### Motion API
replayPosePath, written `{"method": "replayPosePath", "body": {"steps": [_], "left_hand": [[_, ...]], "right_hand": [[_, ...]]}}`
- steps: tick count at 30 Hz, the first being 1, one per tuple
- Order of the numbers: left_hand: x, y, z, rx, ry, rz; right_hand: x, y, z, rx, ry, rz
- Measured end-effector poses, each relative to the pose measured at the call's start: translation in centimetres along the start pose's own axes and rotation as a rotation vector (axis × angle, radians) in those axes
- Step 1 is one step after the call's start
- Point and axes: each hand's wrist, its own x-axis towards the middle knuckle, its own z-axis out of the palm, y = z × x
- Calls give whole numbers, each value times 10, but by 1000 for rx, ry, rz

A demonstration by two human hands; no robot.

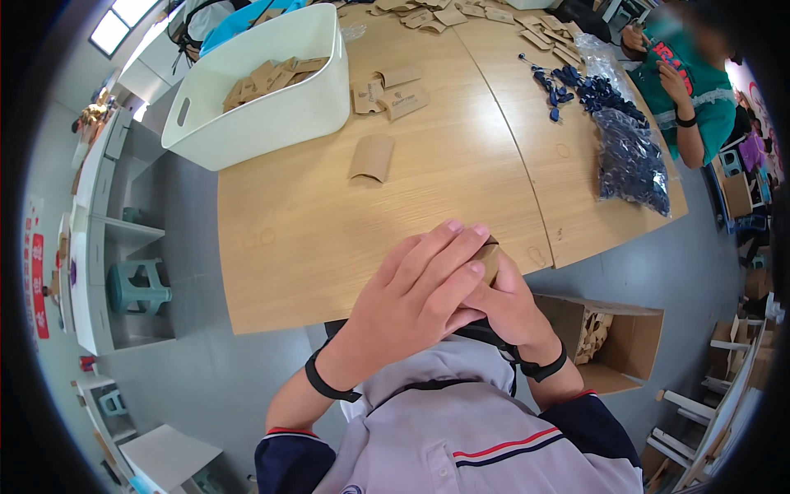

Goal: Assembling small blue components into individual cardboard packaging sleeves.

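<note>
A small brown cardboard pillow box (pixel 489 262) is held between my two hands at the table's front edge. My right hand (pixel 514 309) is closed around it from the right. Across its top lies my left hand (pixel 415 292), fingers pressed together and bent over it, so most of the box is hidden. Beyond my hands, a single brown pillow box (pixel 372 158) lies on the wooden table (pixel 313 255). A few more brown pillow boxes (pixel 405 100) lie behind that one.
A white bin (pixel 271 136) with brown boxes stands at the left. Dark blue corded items (pixel 609 95) and a clear bag of them (pixel 632 165) lie at the right, near a person in green (pixel 687 82). An open carton (pixel 646 342) of brown pieces sits below the table, right.
</note>
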Motion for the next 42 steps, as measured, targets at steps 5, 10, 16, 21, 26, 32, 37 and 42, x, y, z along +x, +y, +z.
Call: {"method": "replayPosePath", "body": {"steps": [5,10,16,21,26,32,37,42], "left_hand": [[0,7,5,70,85,69],[5,10,0,168,-10,35],[6,11,-4,277,-14,50],[0,6,-4,185,-14,-2],[-2,-6,-29,-228,-257,-169],[-1,-14,-33,-456,-443,-277],[20,-10,-31,-236,-158,-607],[27,-11,-25,-871,-105,-839]], "right_hand": [[1,5,0,-34,78,-113],[0,0,3,24,91,-66],[4,0,14,-79,153,-87],[3,-7,15,-118,157,-62],[-2,-47,5,-710,151,31],[-7,-48,0,-578,167,108],[1,-29,-9,-1135,209,-567],[8,-30,-12,-1432,132,-958]]}}
